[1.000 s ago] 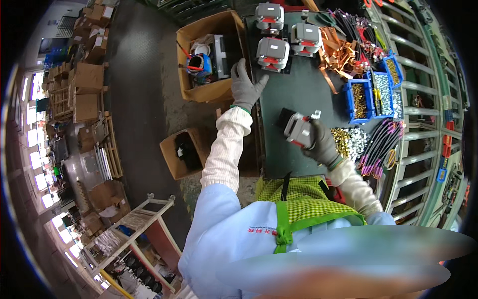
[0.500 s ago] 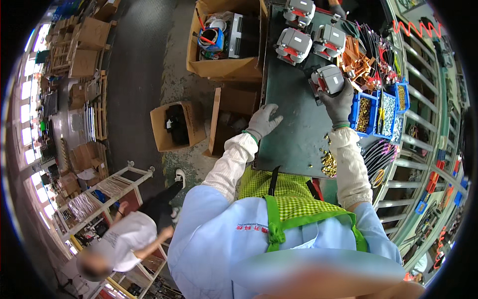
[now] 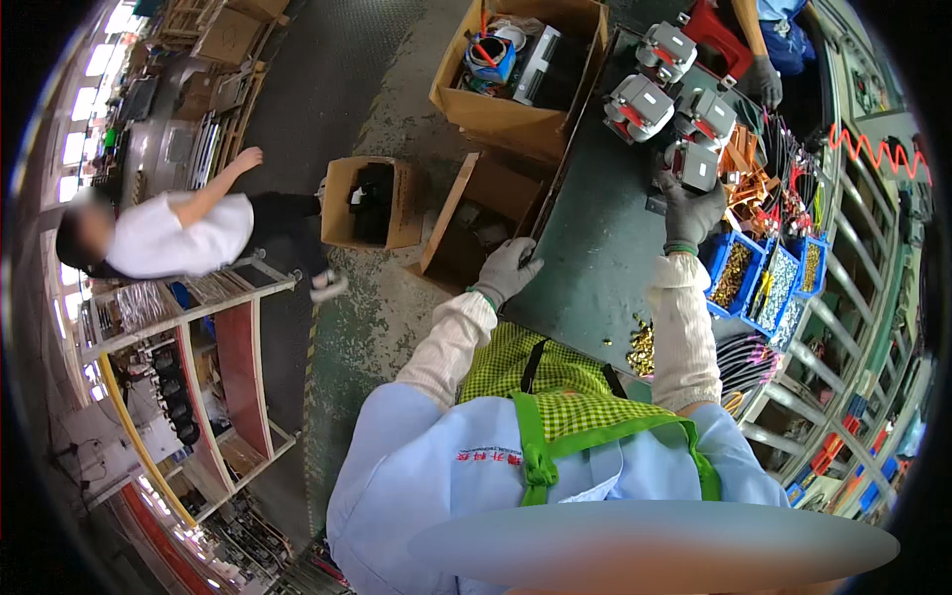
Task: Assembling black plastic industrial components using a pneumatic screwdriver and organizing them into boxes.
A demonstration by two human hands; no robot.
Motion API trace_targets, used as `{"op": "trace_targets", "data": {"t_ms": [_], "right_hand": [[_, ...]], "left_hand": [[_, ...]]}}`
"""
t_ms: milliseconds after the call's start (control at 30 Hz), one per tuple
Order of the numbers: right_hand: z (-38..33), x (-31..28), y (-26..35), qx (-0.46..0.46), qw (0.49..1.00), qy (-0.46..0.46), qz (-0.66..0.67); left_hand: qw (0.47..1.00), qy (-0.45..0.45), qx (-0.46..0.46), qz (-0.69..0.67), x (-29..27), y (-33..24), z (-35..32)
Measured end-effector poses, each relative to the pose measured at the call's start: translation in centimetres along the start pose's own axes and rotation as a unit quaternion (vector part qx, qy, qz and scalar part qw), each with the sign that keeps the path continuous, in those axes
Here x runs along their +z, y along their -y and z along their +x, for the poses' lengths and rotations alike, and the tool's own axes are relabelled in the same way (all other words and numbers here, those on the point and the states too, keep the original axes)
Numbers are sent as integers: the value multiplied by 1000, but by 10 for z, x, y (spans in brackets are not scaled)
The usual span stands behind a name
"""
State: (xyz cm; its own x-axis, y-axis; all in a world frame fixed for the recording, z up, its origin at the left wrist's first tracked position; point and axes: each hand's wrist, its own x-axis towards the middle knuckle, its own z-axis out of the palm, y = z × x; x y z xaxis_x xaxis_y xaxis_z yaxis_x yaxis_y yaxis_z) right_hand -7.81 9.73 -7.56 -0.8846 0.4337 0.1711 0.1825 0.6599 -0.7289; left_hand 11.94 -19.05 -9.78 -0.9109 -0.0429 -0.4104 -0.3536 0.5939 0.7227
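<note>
My right hand (image 3: 691,212), in a grey glove, is closed on the near end of a grey box-shaped unit (image 3: 691,167) resting on the dark green bench top (image 3: 601,223). Just beyond it stand three similar grey units with red parts, one (image 3: 640,107) to the left, one (image 3: 707,116) behind, one (image 3: 665,52) farthest. My left hand (image 3: 510,271), also gloved, lies at the bench's left edge with its fingers apart and nothing in them. Loose brass-coloured fittings (image 3: 642,347) are scattered on the bench left of my right forearm.
Blue bins (image 3: 735,272) of small hardware, copper-coloured strips (image 3: 746,171) and cables (image 3: 793,159) line the right side. Cardboard boxes (image 3: 516,127) stand left of the bench. Another person's gloved hand (image 3: 765,83) is near a red object (image 3: 716,38). A person (image 3: 183,233) walks at left beside a rack.
The grey unit in my right hand has moved closer to the other units. My view has turned somewhat. The person at left has moved farther away, and a co-worker's arm shows more at the far end.
</note>
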Motion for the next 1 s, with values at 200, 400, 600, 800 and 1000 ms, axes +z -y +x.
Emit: {"op": "trace_targets", "data": {"t_ms": [200,400,600,800,1000], "right_hand": [[-23,-28,-7,-46,998,27,-38],[-58,-56,39,-300,953,47,-20],[28,35,99,-220,958,55,-174],[67,70,124,-62,958,216,-177],[46,64,135,9,958,173,-226]], "left_hand": [[998,28,-38,30,0,17,-28],[998,2,54,17,-16,34,-7],[994,11,106,-10,-54,93,-17],[995,67,57,-38,-118,133,-3],[961,94,134,-224,-69,12,136]]}}
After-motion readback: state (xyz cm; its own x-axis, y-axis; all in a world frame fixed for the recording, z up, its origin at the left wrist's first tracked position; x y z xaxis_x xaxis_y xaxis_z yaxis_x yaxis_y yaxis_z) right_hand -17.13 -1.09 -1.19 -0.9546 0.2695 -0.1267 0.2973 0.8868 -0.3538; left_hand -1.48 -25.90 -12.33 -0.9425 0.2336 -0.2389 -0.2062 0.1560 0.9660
